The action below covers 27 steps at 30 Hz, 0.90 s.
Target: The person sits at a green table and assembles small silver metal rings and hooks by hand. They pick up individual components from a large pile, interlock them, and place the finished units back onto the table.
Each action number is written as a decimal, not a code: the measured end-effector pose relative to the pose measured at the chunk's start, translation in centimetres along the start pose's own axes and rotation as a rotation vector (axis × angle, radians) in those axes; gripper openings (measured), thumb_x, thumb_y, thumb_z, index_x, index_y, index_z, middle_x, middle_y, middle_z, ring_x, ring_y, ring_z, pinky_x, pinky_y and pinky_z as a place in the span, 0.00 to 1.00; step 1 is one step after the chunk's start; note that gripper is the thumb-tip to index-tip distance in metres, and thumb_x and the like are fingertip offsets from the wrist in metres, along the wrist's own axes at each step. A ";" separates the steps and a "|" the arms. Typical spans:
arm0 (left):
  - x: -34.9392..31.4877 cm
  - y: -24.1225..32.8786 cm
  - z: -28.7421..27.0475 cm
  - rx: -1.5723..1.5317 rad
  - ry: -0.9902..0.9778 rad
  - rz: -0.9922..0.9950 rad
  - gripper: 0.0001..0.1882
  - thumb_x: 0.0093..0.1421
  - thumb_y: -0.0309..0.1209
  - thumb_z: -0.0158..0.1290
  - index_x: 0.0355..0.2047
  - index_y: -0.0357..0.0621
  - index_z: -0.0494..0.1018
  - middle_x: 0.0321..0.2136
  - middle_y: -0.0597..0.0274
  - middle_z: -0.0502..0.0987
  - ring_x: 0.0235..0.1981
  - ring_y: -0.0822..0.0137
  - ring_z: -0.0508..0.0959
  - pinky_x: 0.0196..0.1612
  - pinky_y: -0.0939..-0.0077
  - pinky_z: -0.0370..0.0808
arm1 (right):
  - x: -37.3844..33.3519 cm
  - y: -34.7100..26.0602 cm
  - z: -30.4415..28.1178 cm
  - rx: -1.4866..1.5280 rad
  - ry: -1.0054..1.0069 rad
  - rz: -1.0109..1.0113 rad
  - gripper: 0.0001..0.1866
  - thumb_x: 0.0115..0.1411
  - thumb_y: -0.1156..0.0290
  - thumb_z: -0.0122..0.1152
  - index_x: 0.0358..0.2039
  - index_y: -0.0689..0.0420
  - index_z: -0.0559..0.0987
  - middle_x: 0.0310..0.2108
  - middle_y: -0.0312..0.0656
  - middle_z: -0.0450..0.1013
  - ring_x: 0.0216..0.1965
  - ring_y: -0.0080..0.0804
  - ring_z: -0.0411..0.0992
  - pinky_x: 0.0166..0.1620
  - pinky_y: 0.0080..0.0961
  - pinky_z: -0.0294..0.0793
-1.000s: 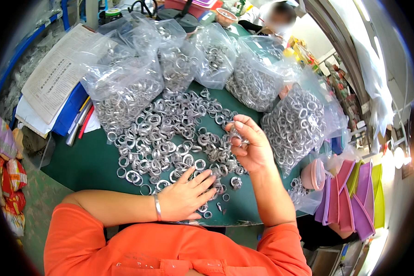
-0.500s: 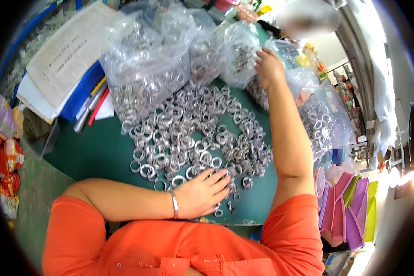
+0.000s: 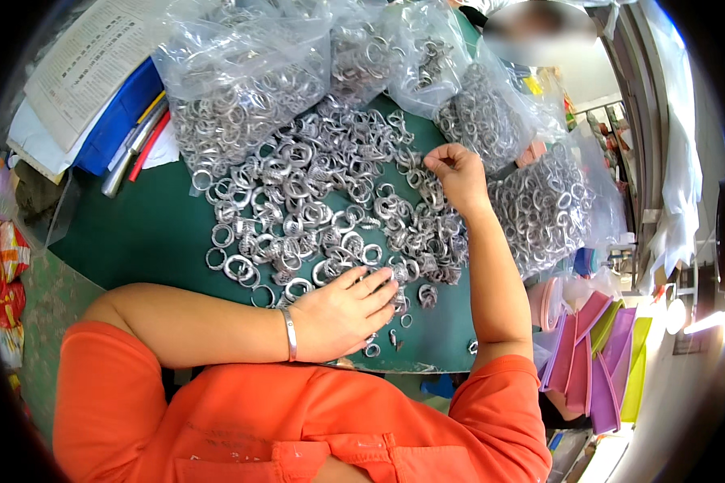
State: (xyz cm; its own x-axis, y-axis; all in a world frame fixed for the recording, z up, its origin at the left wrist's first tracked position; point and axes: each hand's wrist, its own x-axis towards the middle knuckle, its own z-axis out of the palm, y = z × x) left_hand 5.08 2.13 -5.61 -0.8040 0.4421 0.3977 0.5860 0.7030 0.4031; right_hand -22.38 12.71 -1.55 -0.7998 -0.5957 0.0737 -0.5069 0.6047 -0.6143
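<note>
A loose heap of silver-grey metal rings (image 3: 298,197) is spread over the green tabletop (image 3: 137,241). At its near edge my left hand (image 3: 340,315) lies flat, palm down with fingers stretched out, a bracelet on the wrist. Its fingertips rest by a few rings and cover part of the table. My right hand (image 3: 459,177) hovers at the heap's right side, thumb and forefinger drawn together in a pinch. Whatever is between those fingertips is too small to tell. A clear bag of rings (image 3: 479,117) stands just beyond this hand.
More clear bags of rings stand behind the heap, among them a large bag (image 3: 242,105), and another bag (image 3: 544,209) sits right of my forearm. Far left are a blue folder (image 3: 133,117), printed paper (image 3: 84,68) and a red pen (image 3: 149,150). Coloured bins (image 3: 596,362) stand at right.
My right hand has come back from the bags at the far right to the heap's right side, its fingers now pinched. My left hand stays flat by the rings; the whole view has shifted slightly.
</note>
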 end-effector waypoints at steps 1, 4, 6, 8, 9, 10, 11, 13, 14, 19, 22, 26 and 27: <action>0.1 -0.1 -0.2 0.008 -0.016 0.000 0.31 0.49 0.42 0.59 0.52 0.43 0.67 0.57 0.50 0.63 0.61 0.51 0.60 0.60 0.56 0.59 | -0.2 0.0 -0.2 -0.049 0.018 -0.100 0.06 0.49 0.79 0.64 0.30 0.62 0.79 0.27 0.42 0.74 0.27 0.29 0.72 0.32 0.24 0.71; 0.3 0.0 -0.3 0.004 -0.031 0.007 0.31 0.49 0.42 0.59 0.52 0.42 0.67 0.57 0.50 0.63 0.61 0.51 0.60 0.60 0.56 0.59 | -0.6 1.4 0.7 -0.142 0.099 -0.266 0.11 0.50 0.78 0.64 0.36 0.62 0.78 0.34 0.47 0.74 0.31 0.40 0.73 0.35 0.30 0.73; 0.4 0.1 -0.7 -0.021 -0.053 0.005 0.30 0.50 0.41 0.59 0.52 0.43 0.67 0.57 0.50 0.63 0.61 0.51 0.60 0.60 0.56 0.59 | -0.6 2.2 2.1 -0.269 0.081 -0.326 0.19 0.48 0.74 0.66 0.43 0.60 0.76 0.38 0.49 0.74 0.41 0.46 0.70 0.44 0.36 0.71; 0.4 -0.1 -0.7 -0.031 -0.049 0.006 0.30 0.50 0.41 0.59 0.51 0.43 0.67 0.57 0.50 0.63 0.61 0.51 0.60 0.60 0.56 0.59 | -0.6 2.5 2.8 -0.302 0.093 -0.352 0.20 0.46 0.73 0.69 0.41 0.59 0.76 0.36 0.46 0.75 0.42 0.45 0.69 0.44 0.36 0.70; 0.3 -0.1 -0.5 -0.037 -0.041 0.010 0.30 0.50 0.41 0.59 0.51 0.43 0.67 0.57 0.50 0.63 0.61 0.52 0.60 0.60 0.56 0.59 | -0.5 2.3 2.6 -0.200 0.073 -0.235 0.18 0.43 0.74 0.71 0.36 0.59 0.76 0.33 0.43 0.74 0.37 0.42 0.70 0.40 0.34 0.71; 0.3 0.0 -0.3 -0.050 -0.033 0.005 0.30 0.50 0.41 0.59 0.51 0.43 0.67 0.57 0.50 0.63 0.61 0.52 0.60 0.60 0.56 0.59 | -0.4 2.1 2.5 -0.163 0.047 -0.175 0.18 0.42 0.74 0.72 0.34 0.60 0.75 0.32 0.43 0.73 0.35 0.41 0.70 0.39 0.33 0.71; 0.3 0.0 -0.6 -0.065 0.003 0.001 0.25 0.51 0.40 0.57 0.48 0.41 0.70 0.55 0.50 0.66 0.60 0.52 0.61 0.60 0.58 0.58 | -0.4 1.8 2.3 -0.126 0.022 -0.113 0.18 0.41 0.74 0.73 0.32 0.60 0.75 0.31 0.43 0.73 0.33 0.40 0.70 0.38 0.32 0.71; 0.3 0.0 -0.6 -0.059 0.001 -0.006 0.25 0.51 0.40 0.57 0.48 0.41 0.71 0.55 0.50 0.66 0.60 0.52 0.61 0.60 0.58 0.58 | -0.6 1.2 1.9 -0.153 0.049 -0.051 0.14 0.42 0.77 0.73 0.26 0.60 0.74 0.27 0.39 0.72 0.28 0.31 0.70 0.33 0.24 0.71; 0.3 -0.1 -0.6 -0.057 0.000 -0.006 0.25 0.51 0.40 0.57 0.48 0.41 0.71 0.55 0.50 0.66 0.60 0.52 0.61 0.60 0.58 0.59 | -0.8 1.5 1.8 0.059 0.039 -0.076 0.13 0.43 0.78 0.72 0.26 0.60 0.74 0.27 0.37 0.72 0.29 0.28 0.71 0.33 0.22 0.71; 0.4 -0.1 -0.6 -0.070 -0.007 -0.003 0.26 0.51 0.40 0.57 0.48 0.41 0.70 0.55 0.50 0.66 0.60 0.53 0.61 0.60 0.59 0.58 | -2.9 0.4 0.0 0.783 -0.107 0.037 0.05 0.54 0.81 0.63 0.29 0.61 0.75 0.32 0.39 0.75 0.32 0.22 0.72 0.34 0.18 0.72; 0.6 -0.2 -0.9 -0.110 -0.020 -0.002 0.28 0.51 0.39 0.58 0.51 0.40 0.68 0.55 0.49 0.65 0.59 0.51 0.62 0.60 0.60 0.60 | -4.8 -1.2 -0.6 0.991 -0.173 0.118 0.04 0.57 0.79 0.59 0.34 0.62 0.74 0.33 0.41 0.76 0.32 0.24 0.73 0.34 0.20 0.74; 1.2 -0.4 -0.2 -0.601 0.313 -0.154 0.37 0.52 0.34 0.60 0.59 0.37 0.56 0.54 0.44 0.64 0.53 0.50 0.69 0.55 0.61 0.68 | -8.3 -2.7 -0.1 1.063 -0.183 0.041 0.05 0.60 0.77 0.57 0.36 0.62 0.73 0.33 0.41 0.76 0.32 0.24 0.73 0.34 0.20 0.74; 1.4 -0.5 -0.5 -0.884 0.356 -0.267 0.44 0.52 0.30 0.62 0.62 0.36 0.47 0.52 0.42 0.63 0.45 0.54 0.75 0.48 0.66 0.74 | -9.3 -2.8 0.1 0.948 -0.179 -0.007 0.04 0.59 0.78 0.57 0.36 0.62 0.73 0.33 0.42 0.76 0.32 0.24 0.73 0.34 0.20 0.73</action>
State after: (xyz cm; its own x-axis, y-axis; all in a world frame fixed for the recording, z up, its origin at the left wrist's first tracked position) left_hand 3.65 2.11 -4.86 -0.9283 0.0345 0.3702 0.3710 0.0223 0.9284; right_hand -13.49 16.56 -0.60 -0.6970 -0.7171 0.0075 0.0215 -0.0313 -0.9993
